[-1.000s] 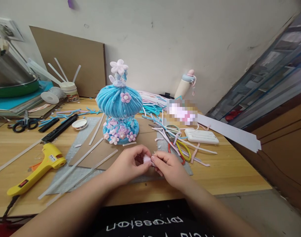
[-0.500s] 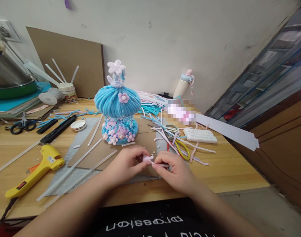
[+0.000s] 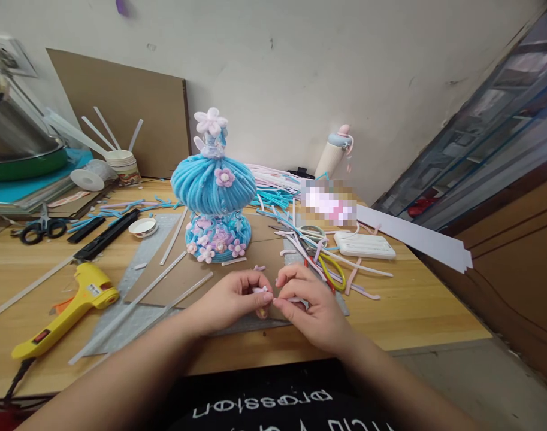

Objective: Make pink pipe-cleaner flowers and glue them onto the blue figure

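Close to the table's front edge, my left hand point(image 3: 241, 294) is closed, thumb against bent fingers, on a small pale pink pipe cleaner piece point(image 3: 259, 290). Most of that piece is hidden by the fingers. My right hand point(image 3: 316, 308) nearly meets it, thumb and a finger pinching a thin pale end, while the index finger is lifted. A light strip shows inside the right palm. Beyond both hands stands a blue pipe cleaner craft point(image 3: 214, 185), with a rounded pleated top, pink flowers around its base and a pale flower at its tip.
A yellow glue gun point(image 3: 66, 311) lies at left, near black-handled scissors point(image 3: 43, 227) and a black utility knife point(image 3: 106, 236). Yellow-handled scissors point(image 3: 332, 272) lie among loose pipe cleaners at right, by a white power bank point(image 3: 365, 245). A bottle point(image 3: 334, 152) stands behind. Glue sticks cross the cardboard point(image 3: 160, 281).
My right index finger has lifted off the pinch. The pink piece has turned and sits lower in my left fingers. A small pink scrap now shows on the cardboard beyond my left hand.
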`<state>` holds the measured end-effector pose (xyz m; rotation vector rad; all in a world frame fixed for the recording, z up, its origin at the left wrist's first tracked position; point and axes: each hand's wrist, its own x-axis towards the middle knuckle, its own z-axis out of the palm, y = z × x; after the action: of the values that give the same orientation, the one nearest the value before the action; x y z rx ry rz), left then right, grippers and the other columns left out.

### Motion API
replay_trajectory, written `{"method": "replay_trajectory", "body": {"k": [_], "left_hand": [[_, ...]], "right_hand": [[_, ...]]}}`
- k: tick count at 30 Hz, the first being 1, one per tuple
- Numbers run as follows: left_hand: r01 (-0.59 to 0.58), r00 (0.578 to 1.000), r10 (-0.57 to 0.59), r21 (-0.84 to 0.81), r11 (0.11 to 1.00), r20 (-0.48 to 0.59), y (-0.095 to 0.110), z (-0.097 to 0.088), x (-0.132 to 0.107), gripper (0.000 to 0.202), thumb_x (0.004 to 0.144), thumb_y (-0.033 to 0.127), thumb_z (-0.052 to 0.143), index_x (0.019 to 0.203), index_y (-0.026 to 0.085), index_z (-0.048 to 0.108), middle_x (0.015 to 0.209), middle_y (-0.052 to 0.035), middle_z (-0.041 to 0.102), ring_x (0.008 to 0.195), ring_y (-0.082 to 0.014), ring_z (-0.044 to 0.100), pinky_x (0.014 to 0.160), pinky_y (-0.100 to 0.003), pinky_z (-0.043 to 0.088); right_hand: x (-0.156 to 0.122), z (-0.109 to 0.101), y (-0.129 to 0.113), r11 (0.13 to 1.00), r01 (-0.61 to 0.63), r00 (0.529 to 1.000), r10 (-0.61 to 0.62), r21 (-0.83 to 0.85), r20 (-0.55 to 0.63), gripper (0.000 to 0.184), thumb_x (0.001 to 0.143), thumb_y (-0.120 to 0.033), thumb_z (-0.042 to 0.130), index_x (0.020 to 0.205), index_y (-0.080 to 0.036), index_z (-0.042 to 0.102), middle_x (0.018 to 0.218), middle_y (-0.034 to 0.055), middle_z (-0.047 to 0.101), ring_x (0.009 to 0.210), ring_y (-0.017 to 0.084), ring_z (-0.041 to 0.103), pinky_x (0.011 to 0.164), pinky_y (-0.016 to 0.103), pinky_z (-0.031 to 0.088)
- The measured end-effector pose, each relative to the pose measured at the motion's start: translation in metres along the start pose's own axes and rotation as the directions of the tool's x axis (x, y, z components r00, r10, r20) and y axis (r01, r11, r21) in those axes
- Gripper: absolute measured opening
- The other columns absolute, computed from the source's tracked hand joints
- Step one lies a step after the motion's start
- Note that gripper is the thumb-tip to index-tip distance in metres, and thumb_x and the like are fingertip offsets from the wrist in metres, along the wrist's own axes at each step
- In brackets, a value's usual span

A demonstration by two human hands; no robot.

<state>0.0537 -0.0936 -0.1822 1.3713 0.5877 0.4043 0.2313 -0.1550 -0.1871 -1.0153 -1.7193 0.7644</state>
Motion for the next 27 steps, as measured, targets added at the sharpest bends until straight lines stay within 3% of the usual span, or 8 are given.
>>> {"method": "replay_trajectory", "body": {"k": [2, 5, 7, 9, 14, 20, 23, 27], "left_hand": [[0.009, 1.0, -0.008, 0.034, 0.999, -0.009, -0.001, 0.001, 0.001, 0.022, 0.078, 0.035, 0.062, 0.074, 0.014, 0.056, 0.064, 0.0014, 0.055, 0.062, -0.0117, 0.051, 0.062, -0.024, 0.039], [0.009, 0.999, -0.004, 0.128, 0.992, -0.043, -0.003, 0.002, 0.002, 0.02, 0.077, 0.033, 0.062, 0.073, 0.014, 0.058, 0.065, 0.0011, 0.056, 0.063, -0.012, 0.051, 0.061, -0.024, 0.038], [0.014, 0.997, -0.002, 0.17, 0.985, -0.071, -0.004, 0.003, 0.003, 0.02, 0.077, 0.033, 0.061, 0.073, 0.014, 0.059, 0.064, 0.0011, 0.056, 0.063, -0.0121, 0.05, 0.06, -0.024, 0.037], [0.014, 0.996, -0.001, 0.153, 0.988, -0.086, -0.006, 0.003, 0.004, 0.021, 0.078, 0.034, 0.06, 0.074, 0.014, 0.059, 0.064, 0.0011, 0.056, 0.062, -0.0122, 0.05, 0.06, -0.024, 0.038], [-0.024, 0.991, 0.032, 0.06, 0.998, -0.131, -0.006, 0.001, 0.005, 0.025, 0.077, 0.038, 0.062, 0.072, 0.014, 0.055, 0.062, 0.0014, 0.056, 0.059, -0.0113, 0.05, 0.06, -0.024, 0.039], [-0.024, 0.992, 0.026, 0.013, 1.0, -0.127, -0.003, 0.003, 0.004, 0.025, 0.076, 0.037, 0.064, 0.072, 0.014, 0.054, 0.062, 0.0011, 0.057, 0.06, -0.0108, 0.051, 0.06, -0.024, 0.039], [-0.01, 0.992, 0.01, 0.001, 1.0, -0.124, -0.005, 0.004, 0.004, 0.025, 0.077, 0.037, 0.063, 0.073, 0.014, 0.054, 0.061, 0.0015, 0.056, 0.059, -0.0106, 0.051, 0.06, -0.024, 0.04], [-0.04, 0.991, 0.046, 0.055, 0.998, -0.127, -0.012, 0.004, 0.005, 0.021, 0.076, 0.033, 0.063, 0.073, 0.014, 0.055, 0.063, 0.0026, 0.052, 0.06, -0.0102, 0.049, 0.059, -0.023, 0.038]], "right_hand": [[0.0, 0.002, 0.004, 0.957, -0.118, 0.992, 0.123, 0.265, 0.0, 0.015, 0.081, -0.018, 0.06, 0.068, -0.017, 0.054, 0.087, 0.0019, 0.054, 0.069, 0.009, 0.053, 0.059, 0.022, 0.041], [-0.001, 0.009, 0.01, 0.632, -0.318, 0.945, 0.274, 0.706, 0.18, 0.022, 0.087, -0.03, 0.055, 0.071, -0.019, 0.044, 0.081, -0.0011, 0.059, 0.041, 0.002, 0.042, 0.037, 0.016, 0.024], [-0.001, 0.014, 0.011, 0.452, -0.373, 0.92, 0.293, 0.81, 0.26, 0.025, 0.089, -0.034, 0.052, 0.073, -0.02, 0.041, 0.077, -0.0018, 0.061, 0.036, 0.002, 0.041, 0.033, 0.014, 0.017], [0.0, 0.017, 0.01, 0.377, -0.357, 0.915, 0.325, 0.855, 0.239, 0.019, 0.089, -0.034, 0.054, 0.079, -0.021, 0.044, 0.075, -0.0022, 0.061, 0.039, 0.004, 0.044, 0.033, 0.013, 0.019], [0.002, 0.018, 0.01, 0.343, -0.268, 0.894, 0.436, 0.9, 0.1, 0.027, 0.08, -0.034, 0.067, 0.102, -0.023, 0.056, 0.09, 0.0005, 0.055, 0.058, 0.005, 0.047, 0.041, 0.012, 0.031], [0.0, 0.023, 0.012, 0.556, -0.234, 0.93, 0.367, 0.798, 0.017, 0.011, 0.082, -0.026, 0.065, 0.077, -0.016, 0.068, 0.093, 0.0016, 0.051, 0.055, 0.001, 0.043, 0.045, 0.017, 0.03], [-0.001, 0.024, 0.01, 0.445, -0.249, 0.932, 0.352, 0.86, 0.088, 0.009, 0.085, -0.028, 0.06, 0.081, -0.02, 0.064, 0.08, -0.0009, 0.055, 0.045, 0.001, 0.042, 0.04, 0.016, 0.024], [0.0, 0.022, 0.007, 0.248, -0.365, 0.878, 0.411, 0.897, 0.243, 0.01, 0.086, -0.026, 0.058, 0.079, -0.019, 0.056, 0.058, -0.0079, 0.042, 0.035, -0.001, 0.022, 0.035, 0.014, 0.015]]}}
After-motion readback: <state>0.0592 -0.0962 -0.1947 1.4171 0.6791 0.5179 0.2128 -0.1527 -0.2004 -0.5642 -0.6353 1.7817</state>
